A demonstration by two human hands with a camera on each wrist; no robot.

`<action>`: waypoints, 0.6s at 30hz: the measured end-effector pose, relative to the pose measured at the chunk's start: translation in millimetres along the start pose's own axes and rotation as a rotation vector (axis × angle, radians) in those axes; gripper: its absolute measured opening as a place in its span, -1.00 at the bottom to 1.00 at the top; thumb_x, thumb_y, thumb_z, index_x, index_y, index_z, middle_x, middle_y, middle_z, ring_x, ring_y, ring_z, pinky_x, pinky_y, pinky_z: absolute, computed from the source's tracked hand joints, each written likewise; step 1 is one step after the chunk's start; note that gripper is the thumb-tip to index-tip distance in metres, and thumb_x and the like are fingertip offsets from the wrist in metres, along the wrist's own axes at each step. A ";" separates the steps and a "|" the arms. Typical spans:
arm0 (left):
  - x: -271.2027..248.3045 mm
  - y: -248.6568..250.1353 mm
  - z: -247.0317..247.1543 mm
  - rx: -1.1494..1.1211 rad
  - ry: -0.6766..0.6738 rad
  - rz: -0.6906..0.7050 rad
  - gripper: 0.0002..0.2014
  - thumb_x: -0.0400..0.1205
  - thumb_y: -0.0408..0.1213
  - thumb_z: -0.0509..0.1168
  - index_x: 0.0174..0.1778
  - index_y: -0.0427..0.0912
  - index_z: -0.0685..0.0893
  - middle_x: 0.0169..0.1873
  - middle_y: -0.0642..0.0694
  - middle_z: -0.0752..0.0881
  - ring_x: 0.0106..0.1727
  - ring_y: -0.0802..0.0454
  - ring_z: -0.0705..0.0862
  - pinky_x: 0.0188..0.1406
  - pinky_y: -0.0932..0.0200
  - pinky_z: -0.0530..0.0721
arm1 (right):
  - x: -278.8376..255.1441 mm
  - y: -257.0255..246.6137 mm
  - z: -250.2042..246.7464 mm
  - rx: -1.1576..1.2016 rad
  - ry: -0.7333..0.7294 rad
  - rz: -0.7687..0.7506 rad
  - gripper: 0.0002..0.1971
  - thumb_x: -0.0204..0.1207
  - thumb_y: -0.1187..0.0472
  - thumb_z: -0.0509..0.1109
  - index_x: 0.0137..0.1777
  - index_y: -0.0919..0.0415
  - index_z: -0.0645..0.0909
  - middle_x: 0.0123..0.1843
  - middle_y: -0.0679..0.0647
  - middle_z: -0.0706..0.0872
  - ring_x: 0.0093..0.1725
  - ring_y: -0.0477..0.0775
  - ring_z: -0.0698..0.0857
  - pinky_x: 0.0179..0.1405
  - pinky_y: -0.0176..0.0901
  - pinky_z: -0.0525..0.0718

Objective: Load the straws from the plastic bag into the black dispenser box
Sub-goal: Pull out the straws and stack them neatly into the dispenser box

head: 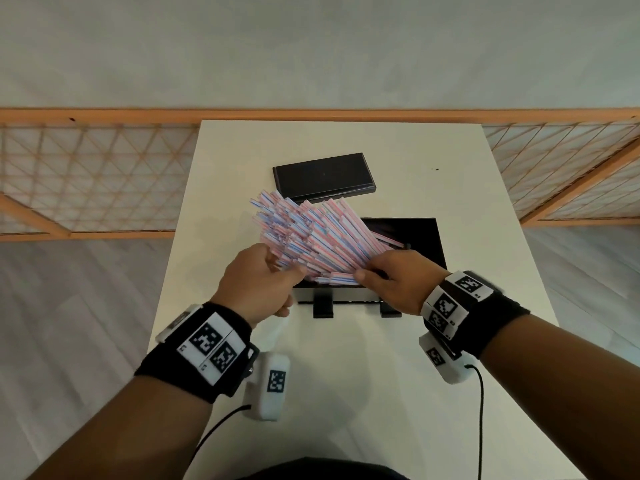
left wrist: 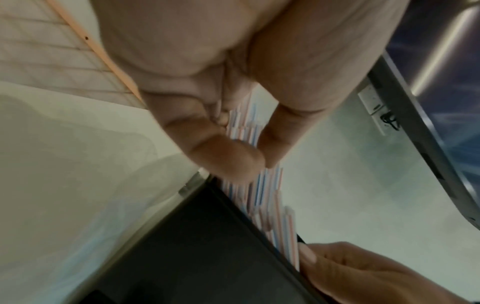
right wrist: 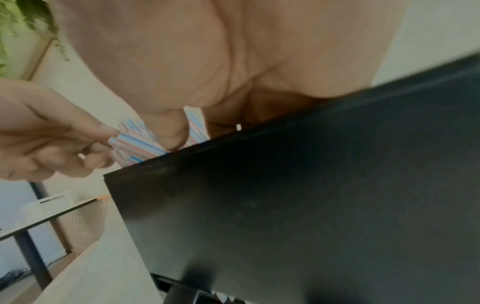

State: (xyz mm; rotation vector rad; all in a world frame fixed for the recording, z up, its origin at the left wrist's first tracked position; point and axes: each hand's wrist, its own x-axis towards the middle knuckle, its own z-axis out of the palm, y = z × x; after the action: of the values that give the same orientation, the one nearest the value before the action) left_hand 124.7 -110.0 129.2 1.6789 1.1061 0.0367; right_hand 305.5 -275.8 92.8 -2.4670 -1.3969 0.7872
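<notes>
- The straws [head: 311, 237] are out of their bag, a fanned bundle tilted over the open black dispenser box [head: 420, 237] on the bench [head: 346, 375].
- The left hand [head: 256, 282] and right hand [head: 394, 282] both curl their fingers around the bundle's near end.
- The lid [head: 322, 178] lies behind the box.
- Judged still to do: lower the bundle in, level it, refit the lid.

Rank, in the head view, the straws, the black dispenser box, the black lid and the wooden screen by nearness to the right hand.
1. straws: held in the right hand.
2. black dispenser box: just under the hand.
3. black lid: farther back, left.
4. wooden screen: beyond the table.
</notes>
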 end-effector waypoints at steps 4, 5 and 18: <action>6.9 8.8 12.5 -0.036 0.023 0.132 -0.90 0.66 -0.35 0.44 -0.09 -0.12 0.63 -0.35 -0.05 0.79 -0.37 -0.03 0.84 -0.18 -0.21 0.89 | 0.0 0.1 0.0 0.065 0.027 0.066 -0.63 0.64 -0.15 0.24 -0.35 0.00 0.48 -0.35 -0.04 0.63 -0.27 0.01 0.62 -0.31 -0.20 0.46; 8.2 10.5 15.2 -0.057 0.027 0.155 -0.88 0.66 -0.36 0.44 -0.09 -0.08 0.64 -0.31 -0.04 0.81 -0.31 -0.02 0.86 -0.13 -0.22 0.89 | -0.9 0.0 -1.5 0.075 0.030 0.085 -0.63 0.63 -0.15 0.26 -0.36 -0.01 0.51 -0.36 -0.04 0.65 -0.28 -0.02 0.63 -0.33 -0.23 0.46; 0.0 -2.0 30.0 0.032 0.091 0.087 -0.71 0.48 0.02 0.60 -0.25 -0.10 0.72 -0.47 -0.01 0.81 -0.38 -0.04 0.85 -0.14 -0.17 0.87 | 15.3 -2.7 -11.8 0.002 -0.012 0.517 -0.20 0.30 -0.29 0.55 0.33 0.25 0.39 0.10 0.13 0.63 -0.02 0.15 0.66 -0.18 -0.10 0.64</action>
State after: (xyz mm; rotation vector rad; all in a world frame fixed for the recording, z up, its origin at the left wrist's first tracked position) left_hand 139.1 -132.3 114.9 1.7679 1.1059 0.1533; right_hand 316.1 -260.4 98.4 -2.8605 -0.7535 0.8902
